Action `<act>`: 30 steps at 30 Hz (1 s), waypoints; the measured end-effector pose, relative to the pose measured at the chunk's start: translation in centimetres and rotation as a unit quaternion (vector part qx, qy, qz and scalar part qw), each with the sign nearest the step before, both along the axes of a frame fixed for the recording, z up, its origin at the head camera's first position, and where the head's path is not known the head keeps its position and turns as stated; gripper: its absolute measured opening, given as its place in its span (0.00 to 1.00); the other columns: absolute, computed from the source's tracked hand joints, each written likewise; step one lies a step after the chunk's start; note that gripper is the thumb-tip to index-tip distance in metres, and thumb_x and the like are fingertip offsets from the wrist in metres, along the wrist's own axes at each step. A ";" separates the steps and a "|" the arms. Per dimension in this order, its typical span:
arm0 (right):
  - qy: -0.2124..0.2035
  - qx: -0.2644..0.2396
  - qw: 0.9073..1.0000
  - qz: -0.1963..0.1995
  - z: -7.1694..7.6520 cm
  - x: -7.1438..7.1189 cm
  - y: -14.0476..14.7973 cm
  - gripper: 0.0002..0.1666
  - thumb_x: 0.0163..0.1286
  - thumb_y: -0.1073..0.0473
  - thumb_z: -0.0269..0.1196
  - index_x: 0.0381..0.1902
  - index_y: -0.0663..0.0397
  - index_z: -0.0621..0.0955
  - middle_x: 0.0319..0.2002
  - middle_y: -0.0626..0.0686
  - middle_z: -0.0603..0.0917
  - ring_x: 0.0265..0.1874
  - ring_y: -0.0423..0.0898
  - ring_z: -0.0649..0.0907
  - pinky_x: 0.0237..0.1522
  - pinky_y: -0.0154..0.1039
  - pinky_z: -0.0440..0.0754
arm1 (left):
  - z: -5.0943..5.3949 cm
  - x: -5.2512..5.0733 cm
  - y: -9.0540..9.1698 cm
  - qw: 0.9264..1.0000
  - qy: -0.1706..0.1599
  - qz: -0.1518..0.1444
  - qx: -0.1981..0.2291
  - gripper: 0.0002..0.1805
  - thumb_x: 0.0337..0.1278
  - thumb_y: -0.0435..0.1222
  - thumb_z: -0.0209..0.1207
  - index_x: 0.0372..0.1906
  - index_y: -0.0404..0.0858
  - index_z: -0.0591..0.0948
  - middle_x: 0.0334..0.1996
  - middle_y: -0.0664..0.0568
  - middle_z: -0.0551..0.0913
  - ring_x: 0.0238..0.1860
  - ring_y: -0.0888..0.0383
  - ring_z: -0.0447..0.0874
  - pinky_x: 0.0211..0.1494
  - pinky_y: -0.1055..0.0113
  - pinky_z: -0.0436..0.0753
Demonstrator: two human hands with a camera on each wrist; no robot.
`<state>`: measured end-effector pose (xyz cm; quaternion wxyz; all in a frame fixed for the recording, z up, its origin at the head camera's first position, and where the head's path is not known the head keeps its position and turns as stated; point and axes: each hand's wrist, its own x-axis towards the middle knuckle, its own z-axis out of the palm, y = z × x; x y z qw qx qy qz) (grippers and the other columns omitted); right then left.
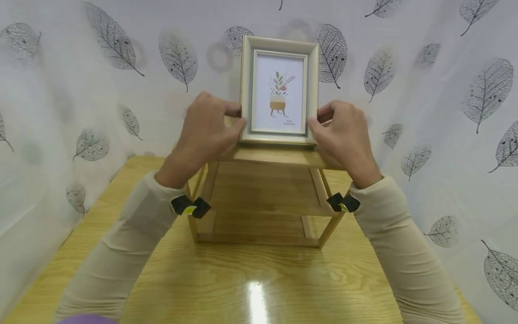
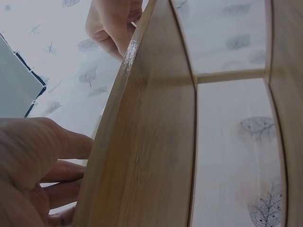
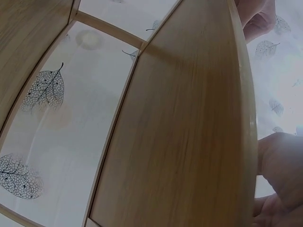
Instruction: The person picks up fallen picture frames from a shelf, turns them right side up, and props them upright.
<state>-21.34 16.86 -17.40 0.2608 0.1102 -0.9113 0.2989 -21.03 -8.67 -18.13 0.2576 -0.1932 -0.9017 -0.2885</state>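
Note:
A cream picture frame (image 1: 279, 139) with a potted-plant print stands upright at the top shelf of a wooden rack (image 1: 267, 155). My left hand (image 1: 206, 130) pinches its lower left side, thumb on the front and fingers behind. On the lower right side, my right hand (image 1: 344, 135) grips it the same way. From the left wrist view, my left hand (image 2: 42, 165) is beside the shelf board (image 2: 142, 127); the picture frame is mostly hidden there. The right wrist view has my right hand (image 3: 281, 175) beside the board (image 3: 184, 123).
The rack's lower shelves (image 1: 267, 189) stand below on a glossy wooden table (image 1: 243, 279). Behind and at both sides hangs a white curtain (image 1: 162, 99) with leaf prints. A purple shape (image 1: 88, 319) shows at the bottom left edge.

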 end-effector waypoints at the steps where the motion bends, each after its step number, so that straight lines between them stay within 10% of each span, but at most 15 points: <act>1: 0.000 -0.001 1.000 0.000 0.0 0.0 0.0 0.14 0.67 0.58 0.64 0.42 0.64 0.85 0.39 0.62 0.89 0.40 0.55 0.87 0.54 0.52 0.77 | 0.0 0.0 0.0 1.000 0.003 -0.004 0.004 0.13 0.61 0.38 0.64 0.48 0.38 0.88 0.45 0.45 0.89 0.54 0.42 0.78 0.62 0.51 0.73; 16: 0.010 -0.010 1.000 -0.009 0.0 -0.1 0.0 0.14 0.66 0.59 0.64 0.43 0.65 0.82 0.41 0.63 0.88 0.41 0.56 0.87 0.52 0.52 0.79 | -0.1 -0.2 -0.2 0.998 0.007 -0.024 0.059 0.12 0.57 0.36 0.69 0.45 0.37 0.89 0.43 0.45 0.90 0.56 0.46 0.82 0.66 0.52 0.72; 30: 0.021 -0.033 0.999 -0.006 -0.5 -0.1 0.1 0.13 0.66 0.59 0.61 0.43 0.64 0.81 0.43 0.61 0.88 0.38 0.55 0.89 0.53 0.49 0.82 | 0.0 -0.2 -0.9 0.995 -0.024 -0.025 0.093 0.22 0.64 0.46 0.67 0.57 0.38 0.84 0.50 0.49 0.88 0.50 0.53 0.88 0.45 0.60 0.86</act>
